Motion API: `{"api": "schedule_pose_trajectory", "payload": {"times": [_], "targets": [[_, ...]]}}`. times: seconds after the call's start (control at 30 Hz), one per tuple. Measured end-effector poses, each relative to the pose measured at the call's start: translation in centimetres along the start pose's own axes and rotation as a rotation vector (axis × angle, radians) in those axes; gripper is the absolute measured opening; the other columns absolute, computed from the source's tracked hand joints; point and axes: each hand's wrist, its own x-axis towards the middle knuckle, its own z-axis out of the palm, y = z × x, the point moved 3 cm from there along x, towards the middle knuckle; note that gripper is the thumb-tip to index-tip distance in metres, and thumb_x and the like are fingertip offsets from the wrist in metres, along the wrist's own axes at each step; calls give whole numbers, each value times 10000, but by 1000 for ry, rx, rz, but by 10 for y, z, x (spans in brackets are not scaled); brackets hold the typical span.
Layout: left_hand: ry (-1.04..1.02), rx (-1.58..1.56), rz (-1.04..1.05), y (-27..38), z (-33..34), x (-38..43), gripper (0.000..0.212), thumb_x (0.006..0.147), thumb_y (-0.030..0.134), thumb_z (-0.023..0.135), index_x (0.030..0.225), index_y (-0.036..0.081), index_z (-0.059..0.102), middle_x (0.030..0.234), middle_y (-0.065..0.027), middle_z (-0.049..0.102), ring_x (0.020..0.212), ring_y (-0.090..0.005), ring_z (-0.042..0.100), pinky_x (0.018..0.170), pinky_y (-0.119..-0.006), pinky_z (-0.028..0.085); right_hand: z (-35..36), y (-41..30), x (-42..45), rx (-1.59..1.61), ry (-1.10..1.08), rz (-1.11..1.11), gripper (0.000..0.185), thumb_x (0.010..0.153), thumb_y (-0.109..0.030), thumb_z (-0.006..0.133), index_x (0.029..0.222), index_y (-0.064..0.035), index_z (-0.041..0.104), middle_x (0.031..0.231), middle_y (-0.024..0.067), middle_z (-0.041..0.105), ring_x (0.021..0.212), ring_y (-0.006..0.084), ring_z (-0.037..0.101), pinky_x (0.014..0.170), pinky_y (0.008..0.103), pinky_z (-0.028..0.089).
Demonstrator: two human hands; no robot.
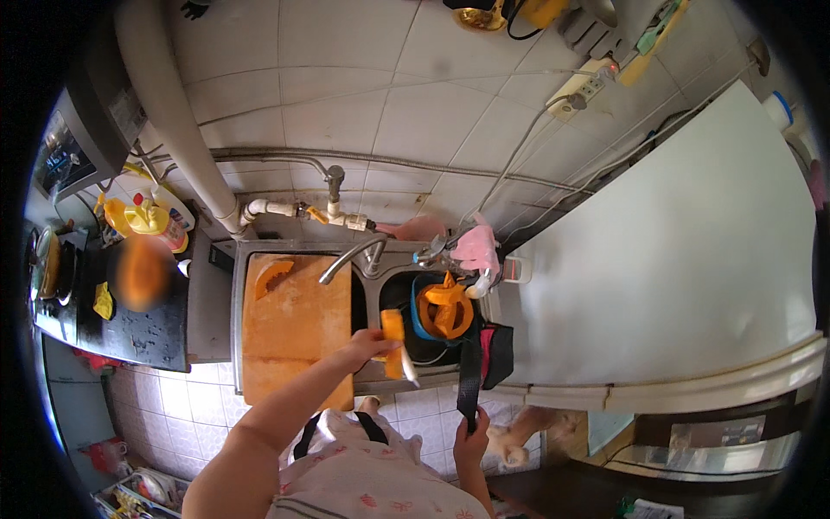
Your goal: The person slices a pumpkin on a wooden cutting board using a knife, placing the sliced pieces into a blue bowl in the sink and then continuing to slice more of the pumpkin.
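Observation:
My left hand (371, 345) is closed on a strip of orange pumpkin (393, 324) above the front of the sink. A slim white item (409, 368) shows just under the strip; whether I hold it is unclear. My right hand (471, 425) grips the lower end of a long, flat dark item (469, 383), a blade or a strap. Beside that lies a black and pink fabric item (498, 357). Cut pumpkin pieces (446, 305) fill a blue basin (421, 323) in the right sink bowl. Another pumpkin wedge (271, 277) rests on the wooden cutting board (298, 318) at left.
A metal faucet (353, 256) stands behind the board. Pink gloves (476, 250) hang by the sink's right rear corner. A large white surface (661, 259) fills the right. Bottles (155, 224) and a blurred orange object (141, 276) stand on the dark left counter (155, 337).

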Motion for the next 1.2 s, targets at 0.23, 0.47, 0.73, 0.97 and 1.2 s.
{"api": "schedule_pose_trajectory", "payload": {"times": [0.23, 0.47, 0.73, 0.97, 1.2], "targets": [[515, 520, 37, 34, 72, 128, 495, 692, 372, 700, 1014, 8, 602, 894, -115, 645, 783, -236, 631, 702, -325, 507, -20, 51, 22, 57, -2, -3, 380, 830, -129, 539, 1180, -40, 420, 667, 111, 576, 557, 192, 554, 517, 309, 425], [636, 781, 452, 35, 50, 47, 381, 715, 181, 634, 1076, 77, 573, 1181, -136, 489, 1114, -312, 435, 935, -368, 377, -14, 68, 42, -2, -183, 7, 417, 793, -95, 568, 1180, -49, 420, 628, 84, 552, 530, 185, 541, 499, 306, 423], [1504, 1023, 299, 42, -187, -46, 564, 696, 97, 605, 1225, 58, 415, 1278, -148, 367, 1162, -308, 378, 952, -380, 343, 29, 19, 41, -50, -322, -228, 444, 768, -105, 597, 1177, -68, 429, 607, 72, 548, 514, 210, 568, 487, 322, 439], [1019, 1152, 117, 30, -235, -55, 378, 779, 214, 535, 1143, 118, 505, 894, -144, 620, 800, -304, 608, 675, -374, 495, 53, -28, -12, -122, -381, -188, 401, 775, -160, 600, 1146, -84, 470, 617, 56, 579, 551, 230, 600, 509, 337, 465], [590, 1480, 208, -51, -139, -137, 485, 831, 216, 468, 1286, 80, 370, 1222, -139, 493, 1089, -240, 517, 764, -331, 492, 52, -120, -28, -87, -31, -588, 369, 634, -124, 695, 958, -40, 543, 643, 54, 532, 454, 181, 468, 430, 288, 392]]}}
